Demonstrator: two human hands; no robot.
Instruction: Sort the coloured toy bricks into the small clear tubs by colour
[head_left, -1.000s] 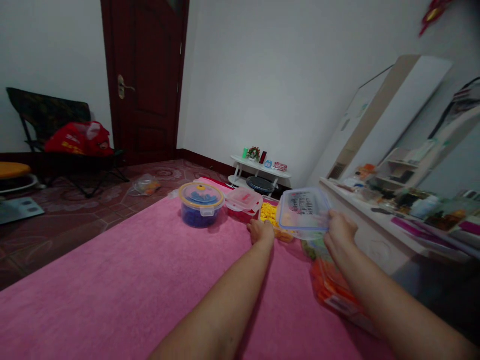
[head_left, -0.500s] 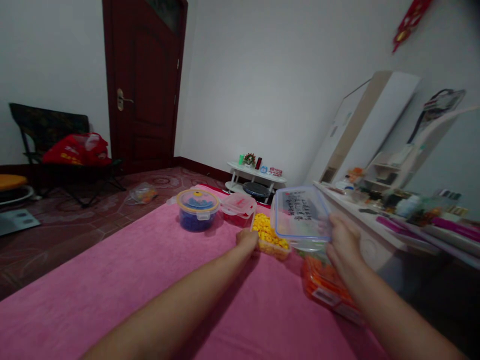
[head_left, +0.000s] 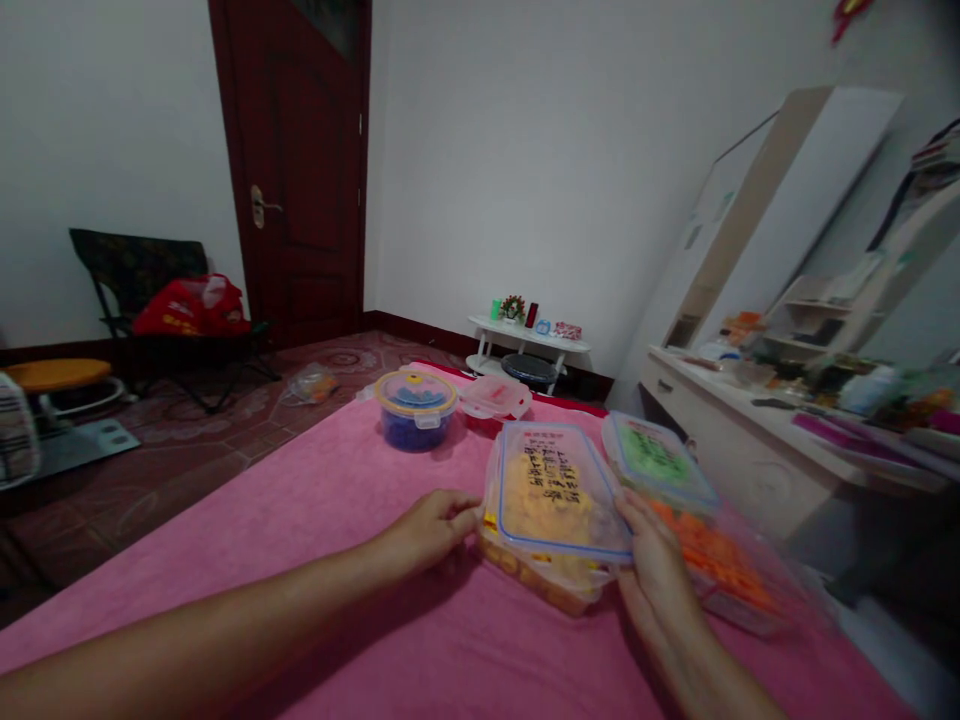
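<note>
A clear plastic container (head_left: 536,578) filled with small yellow pieces sits on the pink cloth. Over it lies a see-through lid (head_left: 562,490) with a blue seal and handwritten black marks, slightly askew so the container's front edge shows. My right hand (head_left: 654,545) grips the lid's right edge. At the left side, my left hand (head_left: 439,525) has its fingers closed on the container's corner, near the lid. Just right of my right hand are a lidded box of green pieces (head_left: 652,455) and a container of orange pieces (head_left: 716,560).
A round lidded bowl (head_left: 416,425) of blue pieces and a red-filled container (head_left: 487,420) stand farther back on the pink cloth (head_left: 300,545). A white dresser (head_left: 720,420) borders the right side. A folding chair (head_left: 142,265) with a red bag (head_left: 195,305) stands left.
My right hand has brought the lid left and down over the yellow-filled container. The container now appears nearer, and my left hand stays at its left side. The view has shifted right.
</note>
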